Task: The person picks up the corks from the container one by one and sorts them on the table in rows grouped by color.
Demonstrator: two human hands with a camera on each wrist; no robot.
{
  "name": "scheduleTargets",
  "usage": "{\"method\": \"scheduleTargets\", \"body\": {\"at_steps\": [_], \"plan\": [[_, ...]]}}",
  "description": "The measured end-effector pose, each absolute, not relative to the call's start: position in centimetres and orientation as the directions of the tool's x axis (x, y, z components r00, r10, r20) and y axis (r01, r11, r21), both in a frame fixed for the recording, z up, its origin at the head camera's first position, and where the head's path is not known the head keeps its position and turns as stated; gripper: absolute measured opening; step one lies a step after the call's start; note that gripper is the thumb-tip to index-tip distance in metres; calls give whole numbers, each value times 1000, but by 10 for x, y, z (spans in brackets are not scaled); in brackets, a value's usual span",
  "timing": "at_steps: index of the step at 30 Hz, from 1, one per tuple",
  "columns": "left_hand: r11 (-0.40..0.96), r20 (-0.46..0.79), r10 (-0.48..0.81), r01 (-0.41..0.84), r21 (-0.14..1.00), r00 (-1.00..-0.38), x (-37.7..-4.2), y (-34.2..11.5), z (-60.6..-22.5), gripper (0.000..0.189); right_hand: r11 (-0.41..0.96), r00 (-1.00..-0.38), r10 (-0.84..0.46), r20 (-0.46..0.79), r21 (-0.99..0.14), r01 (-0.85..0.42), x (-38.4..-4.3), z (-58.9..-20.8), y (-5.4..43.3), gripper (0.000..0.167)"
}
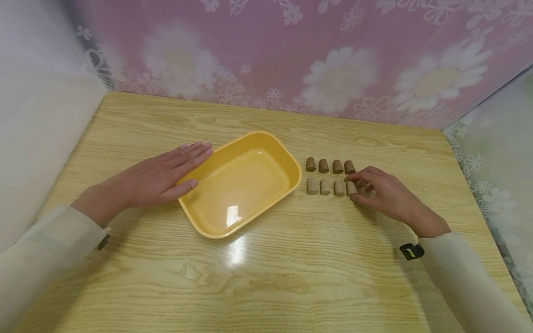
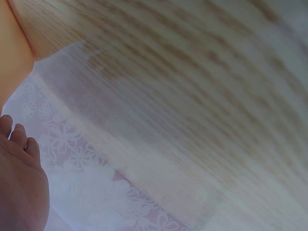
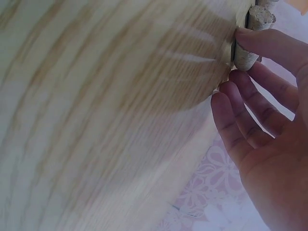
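Observation:
Two rows of corks lie beside a yellow plastic tub [image 1: 245, 185], darker ones [image 1: 324, 166] at the back and paler ones [image 1: 325, 187] in front. At the right end of the front row, my right hand [image 1: 385, 194] pinches a pale cork [image 1: 351, 188] between thumb and fingers. The right wrist view shows that cork [image 3: 244, 58] between the thumb and a fingertip, close to the tabletop. My left hand [image 1: 160, 178] lies with straight fingers along the tub's left rim. In the left wrist view, only part of the left hand [image 2: 21, 178] shows.
Everything stands on a wood-grain table [image 1: 275, 286]. Behind it hangs a pink flowered cloth [image 1: 266, 55], with pale walls of cloth on the left [image 1: 46, 92] and right [image 1: 499, 171]. A dark band [image 1: 411, 251] sits at the right cuff.

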State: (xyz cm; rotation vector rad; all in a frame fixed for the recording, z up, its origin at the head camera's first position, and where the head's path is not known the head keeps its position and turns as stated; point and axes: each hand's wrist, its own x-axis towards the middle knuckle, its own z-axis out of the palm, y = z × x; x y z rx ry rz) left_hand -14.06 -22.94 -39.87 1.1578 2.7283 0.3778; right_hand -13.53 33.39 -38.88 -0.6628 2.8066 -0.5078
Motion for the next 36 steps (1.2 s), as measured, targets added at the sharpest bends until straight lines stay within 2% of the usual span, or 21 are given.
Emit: {"method": "scheduleTargets", "body": {"at_steps": [11, 30, 36], "plan": [[666, -36, 726, 689, 286, -687, -141, -229, -399, 75, 843, -879, -463, -114, -365, -396, -136, -390, 334, 42], [661, -23, 728, 692, 291, -685, -142, -228, -400, 75, 838, -879, -462, -116, -381, -390, -133, -386, 335, 50], [656, -32, 732, 691, 305, -681, -142, -228, -399, 74, 834, -894, -446, -46, -383, -396, -131, -378, 341, 48]]}}
